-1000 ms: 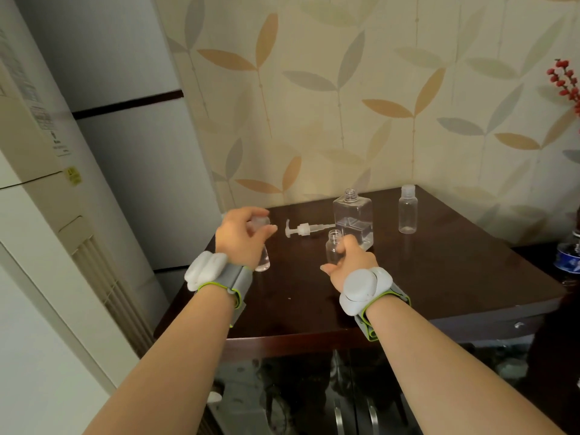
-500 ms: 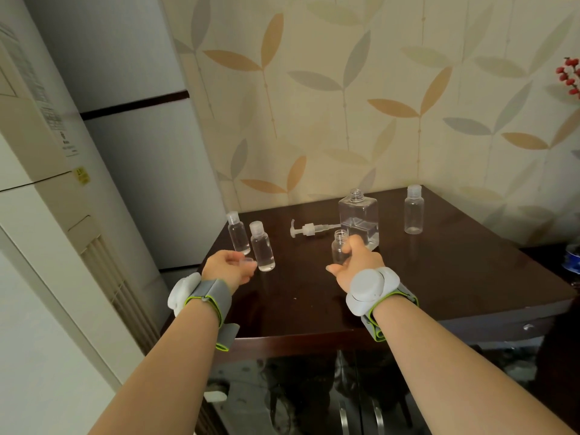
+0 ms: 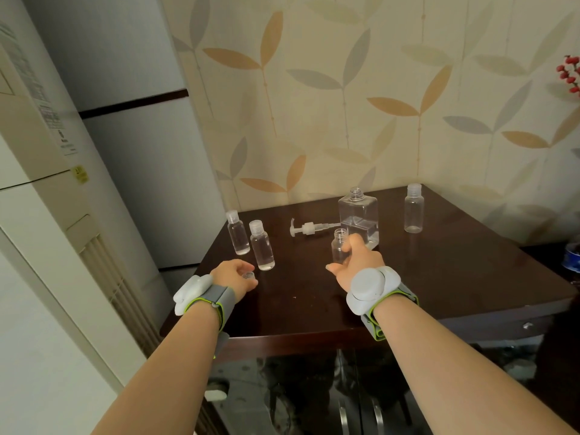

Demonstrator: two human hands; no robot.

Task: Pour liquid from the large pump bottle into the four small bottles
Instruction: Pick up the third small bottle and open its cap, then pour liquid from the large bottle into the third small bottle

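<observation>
The large square clear bottle (image 3: 358, 215) stands uncapped on the dark table (image 3: 439, 287), partly filled with clear liquid. Its white pump head (image 3: 309, 228) lies flat to its left. My right hand (image 3: 357, 262) grips an uncapped small bottle (image 3: 339, 246) just in front of the large one. My left hand (image 3: 233, 276) holds a small clear cap (image 3: 249, 275) in its fingertips near the table's left front. Two capped small bottles (image 3: 237, 233) (image 3: 262, 246) with liquid stand at the left. A third capped small bottle (image 3: 413, 212) stands at the back right.
A patterned wall rises right behind the table. A tall white appliance (image 3: 47, 230) stands to the left. Red berries (image 3: 569, 73) hang at the right edge. A blue-labelled object (image 3: 572, 255) sits beyond the table's right side. A glass-fronted cabinet lies below the table.
My left hand let go of the capped small bottle at the left, drew back toward me, and now holds a small cap. My right hand stays on the uncapped bottle.
</observation>
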